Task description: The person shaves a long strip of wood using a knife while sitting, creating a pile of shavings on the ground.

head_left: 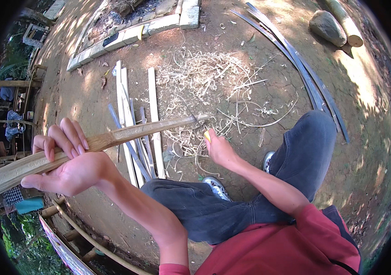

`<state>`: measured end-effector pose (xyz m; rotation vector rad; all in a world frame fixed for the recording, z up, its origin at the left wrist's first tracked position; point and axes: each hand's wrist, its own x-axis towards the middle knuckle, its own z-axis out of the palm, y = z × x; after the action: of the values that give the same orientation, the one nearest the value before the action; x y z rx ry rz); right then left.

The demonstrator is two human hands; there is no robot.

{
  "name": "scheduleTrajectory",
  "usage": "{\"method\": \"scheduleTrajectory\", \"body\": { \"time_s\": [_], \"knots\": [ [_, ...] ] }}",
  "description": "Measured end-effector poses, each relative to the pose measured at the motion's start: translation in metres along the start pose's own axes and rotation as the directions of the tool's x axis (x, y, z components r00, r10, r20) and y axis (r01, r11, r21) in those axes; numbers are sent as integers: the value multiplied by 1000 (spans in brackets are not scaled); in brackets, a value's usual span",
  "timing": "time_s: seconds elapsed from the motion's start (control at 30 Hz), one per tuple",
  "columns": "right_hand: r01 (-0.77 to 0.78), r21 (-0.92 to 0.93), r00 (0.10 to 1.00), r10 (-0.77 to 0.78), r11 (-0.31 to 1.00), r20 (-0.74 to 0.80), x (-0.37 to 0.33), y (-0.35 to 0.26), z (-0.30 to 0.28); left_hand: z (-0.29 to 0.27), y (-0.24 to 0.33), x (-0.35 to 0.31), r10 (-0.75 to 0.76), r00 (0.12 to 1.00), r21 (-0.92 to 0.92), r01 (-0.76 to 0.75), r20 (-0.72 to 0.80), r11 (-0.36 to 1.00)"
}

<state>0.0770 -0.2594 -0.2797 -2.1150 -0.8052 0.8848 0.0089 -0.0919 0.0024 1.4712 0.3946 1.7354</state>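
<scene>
Head view: upturned left hand (69, 158) curls its fingers over a wooden strip (136, 132); right hand (219, 148), extended forward, grips a yellow-handled knife (207, 136) at the strip's end.

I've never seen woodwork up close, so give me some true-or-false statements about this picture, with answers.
1. The left hand holds a wood strip. True.
2. The right hand holds a knife. True.
3. The knife's handle is blue. False: it is yellow.
4. The shavings fill a bucket. False: they lie on the ground.
5. A rock lies beside a log. True.
6. The shirt is green. False: it is red.
</scene>
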Motion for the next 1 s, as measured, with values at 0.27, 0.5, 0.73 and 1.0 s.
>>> {"method": "scheduleTrajectory", "body": {
  "time_s": [0.27,0.5,0.73,1.0],
  "knots": [
    [171,114,985,-167,979,-40,-32,-42,-25,-1,2,-5,-7,999,-27,8,33,1000],
    [98,29,994,-99,995,53,-33,-36,-16,0,3,-5,-2,1000,-20,3,28,1000],
    [1,8,995,-2,1000,99,0,-1,-20,-2,-1,3,3,1000,-17,-3,12,1000],
    [81,82,995,-86,993,52,-41,-51,-32,0,6,-7,25,1000,16,-26,18,1000]
  ]
}}
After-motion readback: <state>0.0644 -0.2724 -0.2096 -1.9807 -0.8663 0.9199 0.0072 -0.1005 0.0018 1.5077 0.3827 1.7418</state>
